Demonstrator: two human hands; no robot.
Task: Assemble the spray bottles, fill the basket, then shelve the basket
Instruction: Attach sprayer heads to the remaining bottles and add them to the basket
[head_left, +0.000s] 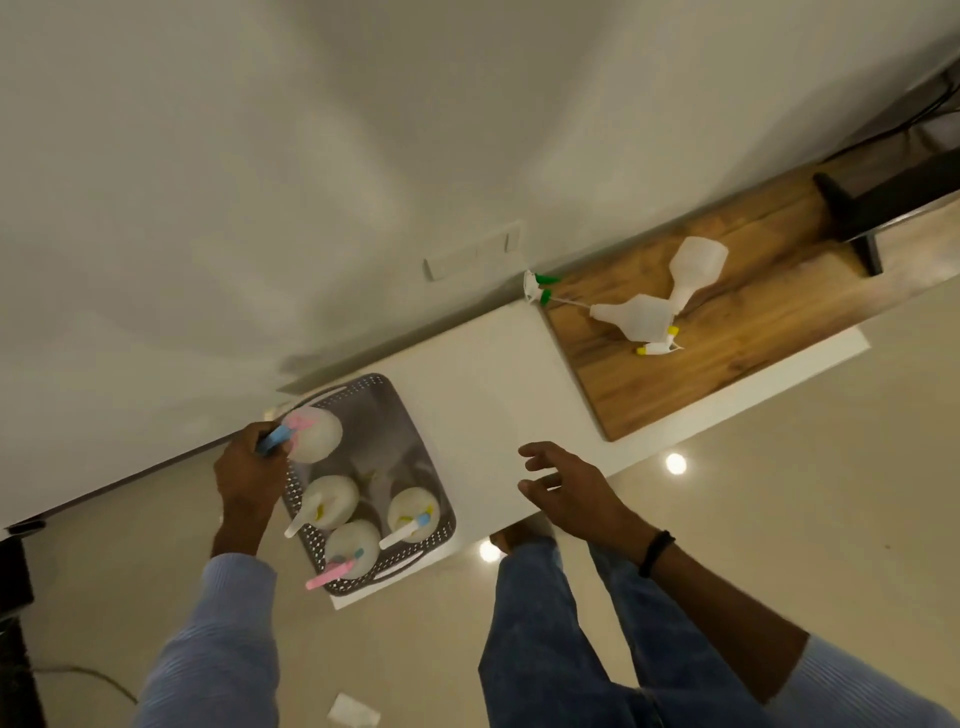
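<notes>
Grey basket (387, 415) sits on the left end of the white table (493, 374). Three bottles (332, 501) stand upright in its near half, sprayers fitted. Left hand (249, 467) grips a fourth bottle (317, 436) by its blue-pink sprayer, fingers curled round it, at the basket's far left corner; cannot tell whether it rests on the bottom. Right hand (571, 483) hovers over the table's near edge, fingers spread and loosely bent, holding nothing. On the wooden board (649, 395) to the right lie two headless bottles (693, 265), touching, a yellow sprayer (660, 347) just beside them and a green sprayer (540, 286) at the board's far corner.
</notes>
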